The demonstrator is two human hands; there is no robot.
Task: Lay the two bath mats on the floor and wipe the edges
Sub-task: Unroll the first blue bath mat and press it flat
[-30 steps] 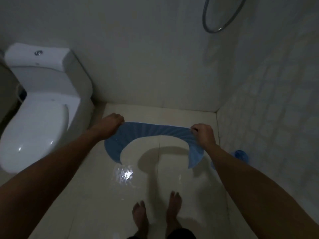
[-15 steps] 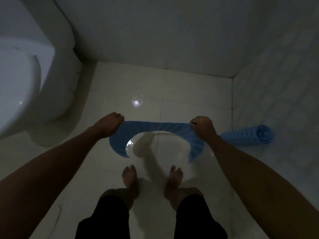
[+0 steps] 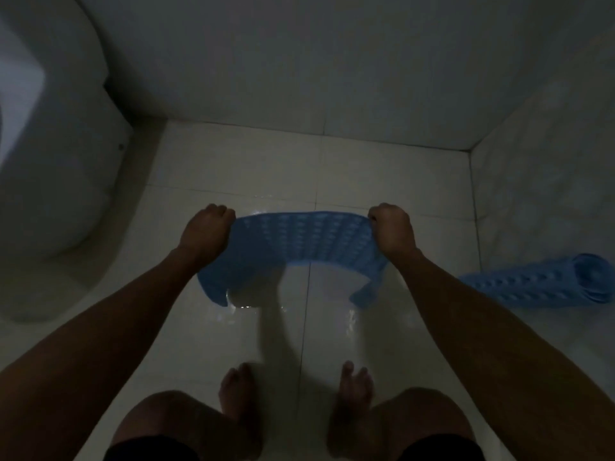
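Blue mat [image 3: 301, 242] gripped at mid-frame by left hand [image 3: 206, 232] and right hand [image 3: 392, 231].
Fingers curled tight round each end; wet floor [image 3: 233, 168] could let it slide.

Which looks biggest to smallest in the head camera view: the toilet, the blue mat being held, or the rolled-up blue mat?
1. Toilet, though it is cut off at the frame edge.
2. Held mat, stretched between both hands.
3. Rolled mat on the floor at right; being rolled makes it look smaller.
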